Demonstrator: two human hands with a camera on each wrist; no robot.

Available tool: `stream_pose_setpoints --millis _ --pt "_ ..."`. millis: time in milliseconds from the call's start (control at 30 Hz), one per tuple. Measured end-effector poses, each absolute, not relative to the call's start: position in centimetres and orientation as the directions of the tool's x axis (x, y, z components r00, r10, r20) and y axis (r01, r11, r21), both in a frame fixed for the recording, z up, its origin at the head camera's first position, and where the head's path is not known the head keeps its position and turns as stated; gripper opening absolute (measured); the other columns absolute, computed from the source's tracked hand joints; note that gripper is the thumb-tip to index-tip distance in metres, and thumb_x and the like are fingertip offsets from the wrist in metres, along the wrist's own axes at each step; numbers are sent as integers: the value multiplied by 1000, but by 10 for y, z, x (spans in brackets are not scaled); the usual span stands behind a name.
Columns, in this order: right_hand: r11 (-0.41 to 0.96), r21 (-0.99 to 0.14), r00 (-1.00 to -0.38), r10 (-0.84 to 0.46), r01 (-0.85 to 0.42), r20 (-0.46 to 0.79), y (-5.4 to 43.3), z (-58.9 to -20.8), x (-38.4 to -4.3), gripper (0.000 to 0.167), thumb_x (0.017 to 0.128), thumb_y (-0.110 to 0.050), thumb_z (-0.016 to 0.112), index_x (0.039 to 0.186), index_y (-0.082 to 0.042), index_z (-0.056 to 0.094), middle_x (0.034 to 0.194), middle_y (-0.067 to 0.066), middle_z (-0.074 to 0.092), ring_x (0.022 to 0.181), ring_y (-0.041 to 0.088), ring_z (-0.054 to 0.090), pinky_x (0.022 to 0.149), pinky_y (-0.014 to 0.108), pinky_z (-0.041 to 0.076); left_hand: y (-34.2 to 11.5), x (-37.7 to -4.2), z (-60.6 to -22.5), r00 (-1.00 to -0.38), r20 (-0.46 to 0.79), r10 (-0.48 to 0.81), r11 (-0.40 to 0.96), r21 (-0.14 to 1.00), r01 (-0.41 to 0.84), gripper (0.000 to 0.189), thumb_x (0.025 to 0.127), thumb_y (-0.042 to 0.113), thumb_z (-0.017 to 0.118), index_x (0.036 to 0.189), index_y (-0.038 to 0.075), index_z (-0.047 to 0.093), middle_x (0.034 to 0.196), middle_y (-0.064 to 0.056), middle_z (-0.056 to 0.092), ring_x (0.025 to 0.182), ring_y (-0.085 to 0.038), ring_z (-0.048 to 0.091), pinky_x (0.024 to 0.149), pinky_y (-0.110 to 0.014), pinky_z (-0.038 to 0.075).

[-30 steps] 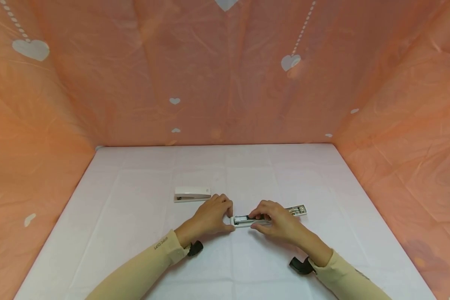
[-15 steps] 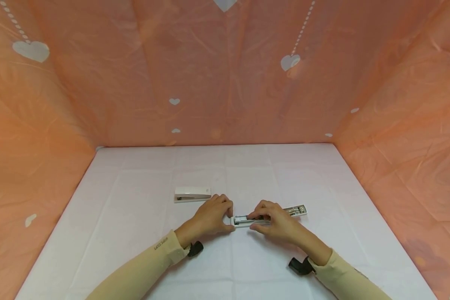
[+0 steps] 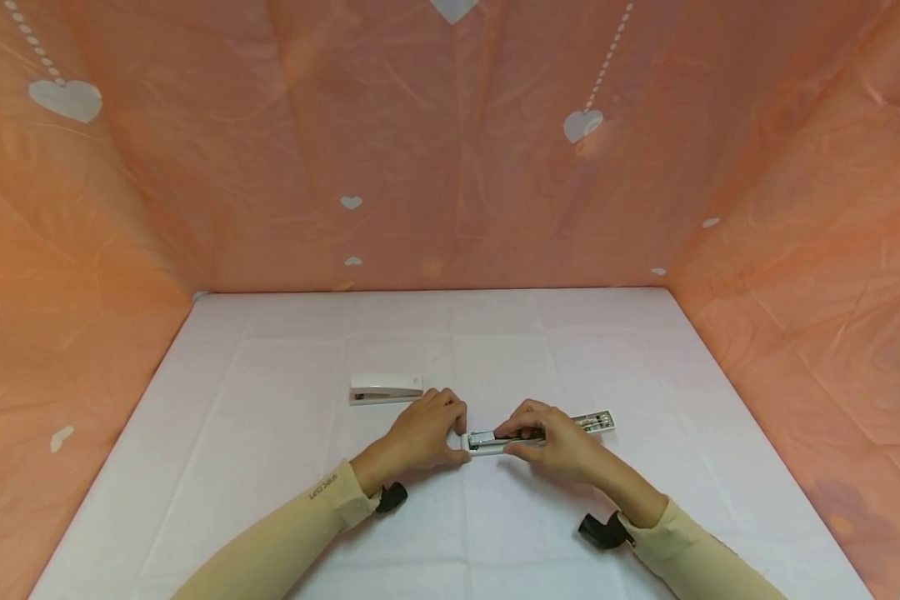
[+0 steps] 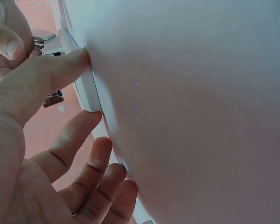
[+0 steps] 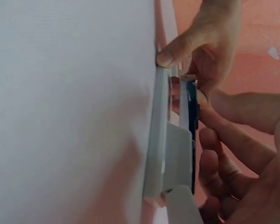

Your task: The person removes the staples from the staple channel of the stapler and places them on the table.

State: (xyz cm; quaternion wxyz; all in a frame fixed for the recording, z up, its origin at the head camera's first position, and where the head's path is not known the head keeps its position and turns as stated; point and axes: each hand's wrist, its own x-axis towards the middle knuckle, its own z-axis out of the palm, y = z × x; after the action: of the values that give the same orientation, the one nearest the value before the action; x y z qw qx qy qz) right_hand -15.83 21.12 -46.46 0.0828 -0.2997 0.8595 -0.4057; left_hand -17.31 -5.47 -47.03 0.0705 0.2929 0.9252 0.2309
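An opened white stapler (image 3: 486, 451) lies in front of me, its top cover (image 3: 594, 422) swung back to the right with metal parts showing. My left hand (image 3: 423, 429) grips the left end of its base, thumb on the near side and forefinger round the end. Thumb and fingers of my right hand (image 3: 558, 442) are bent over the staple magazine (image 5: 192, 107), at its middle in the head view. In the right wrist view the magazine stands raised off the base. I cannot tell whether these fingers also pinch a strip of staples.
A second white stapler (image 3: 386, 385), closed, lies just beyond my left hand. A white cloth covers the table (image 3: 270, 358). Orange sheeting with pale hearts (image 3: 450, 208) rises at the back and both sides.
My right fingers have shifted slightly left along the magazine, and a dark bit seen by the forefinger earlier is now covered. The left hand stays in place.
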Motion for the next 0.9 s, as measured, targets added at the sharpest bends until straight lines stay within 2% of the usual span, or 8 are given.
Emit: stream_pose_setpoints --millis 233,600,767,900 --pt "472 -703 -792 -571 -532 217 206 -471 -160 18 93 -9 85 109 -13 79 100 -4 73 85 6 61 75 26 53 -55 -174 -471 -817 3 577 721 467 511 35 83 31 94 91 19 62 112 1 58 104 -21 53 89 -41 48" --pt "499 -687 -808 -544 -528 226 193 -470 -165 18 91 -12 88 98 -18 73 94 -11 69 80 8 60 72 27 53 -55 -172 -467 -812 4 583 713 476 515 34 84 31 93 92 18 63 113 0 59 105 -23 53 90 -42 48" --pt "536 -682 -828 -527 -498 191 191 -467 -166 21 91 -15 88 102 -19 71 87 -13 64 78 4 57 70 25 50 -55 -172 -467 -811 9 585 715 467 521 35 83 32 94 93 18 63 112 0 59 105 -23 53 91 -42 49" --pt "544 -660 -818 -540 -519 197 190 -465 -167 20 91 -14 87 106 -16 75 86 -12 64 78 4 58 70 26 51 -55 -172 -468 -813 9 583 721 456 522 35 83 32 93 93 18 63 113 0 59 106 -23 54 92 -42 49"
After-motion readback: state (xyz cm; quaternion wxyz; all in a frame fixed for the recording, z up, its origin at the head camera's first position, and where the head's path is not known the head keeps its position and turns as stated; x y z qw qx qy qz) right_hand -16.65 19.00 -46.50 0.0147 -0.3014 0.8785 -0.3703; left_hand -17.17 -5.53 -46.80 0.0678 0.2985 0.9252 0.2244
